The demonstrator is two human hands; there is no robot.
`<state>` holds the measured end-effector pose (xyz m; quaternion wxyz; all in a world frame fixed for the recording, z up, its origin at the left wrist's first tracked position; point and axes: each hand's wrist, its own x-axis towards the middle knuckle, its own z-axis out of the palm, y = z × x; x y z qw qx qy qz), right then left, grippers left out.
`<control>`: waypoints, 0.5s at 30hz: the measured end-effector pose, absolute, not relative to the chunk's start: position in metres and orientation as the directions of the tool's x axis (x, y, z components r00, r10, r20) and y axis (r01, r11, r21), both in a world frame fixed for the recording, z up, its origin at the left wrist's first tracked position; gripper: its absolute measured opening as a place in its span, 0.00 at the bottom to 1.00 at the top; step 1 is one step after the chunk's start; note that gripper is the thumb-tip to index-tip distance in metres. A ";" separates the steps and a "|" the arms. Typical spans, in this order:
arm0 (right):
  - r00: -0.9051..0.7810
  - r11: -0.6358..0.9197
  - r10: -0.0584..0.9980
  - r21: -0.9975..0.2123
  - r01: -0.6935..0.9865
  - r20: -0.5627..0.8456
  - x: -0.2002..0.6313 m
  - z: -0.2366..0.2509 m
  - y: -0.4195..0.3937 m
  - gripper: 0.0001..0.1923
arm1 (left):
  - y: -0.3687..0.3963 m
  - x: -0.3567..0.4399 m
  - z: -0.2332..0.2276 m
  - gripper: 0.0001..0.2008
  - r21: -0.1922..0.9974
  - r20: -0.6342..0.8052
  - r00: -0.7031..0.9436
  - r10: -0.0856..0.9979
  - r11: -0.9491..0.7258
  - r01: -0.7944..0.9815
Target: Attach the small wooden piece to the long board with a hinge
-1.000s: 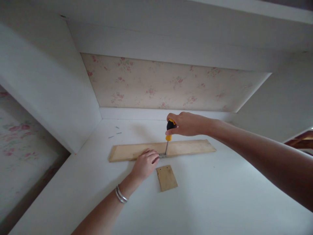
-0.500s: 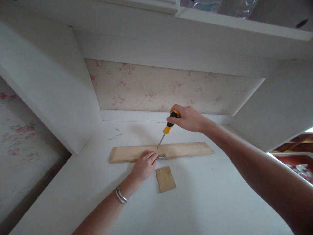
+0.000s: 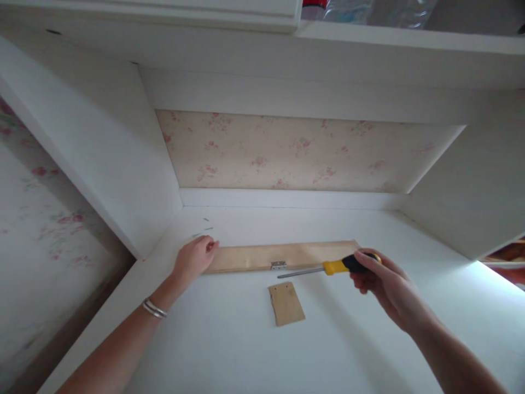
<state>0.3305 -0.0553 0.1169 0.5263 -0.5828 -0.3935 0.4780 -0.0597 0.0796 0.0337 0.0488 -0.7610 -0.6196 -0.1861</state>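
- The screwdriver (image 3: 328, 268), with a yellow and black handle, is gripped in the right hand (image 3: 383, 287), whose fingers are curled around the black end; its metal shaft lies nearly level, pointing left, with the tip just below the hinge (image 3: 278, 265).
- The hinge is a small metal piece sitting at the near edge of the long wooden board (image 3: 283, 255), about at the middle of its length.
- The board lies flat on the white surface (image 3: 254, 339), running left to right in front of the floral back panel (image 3: 303, 150).
- The left hand (image 3: 196, 256) rests at the left end of the board, fingers bent loosely with nothing visibly pinched; a silver bracelet (image 3: 154, 309) circles that wrist.
- A small wooden piece (image 3: 286, 303) lies on the surface just nearer than the hinge, apart from the board.
- A few thin, small items, possibly screws (image 3: 207, 224), lie beyond the left hand, too small to tell for certain.
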 end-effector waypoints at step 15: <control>0.310 -0.063 0.852 -0.672 -0.738 -0.421 0.337 0.059 -0.107 0.15 | 0.183 -0.103 0.016 0.17 0.046 0.160 0.295 0.942 -0.305 0.951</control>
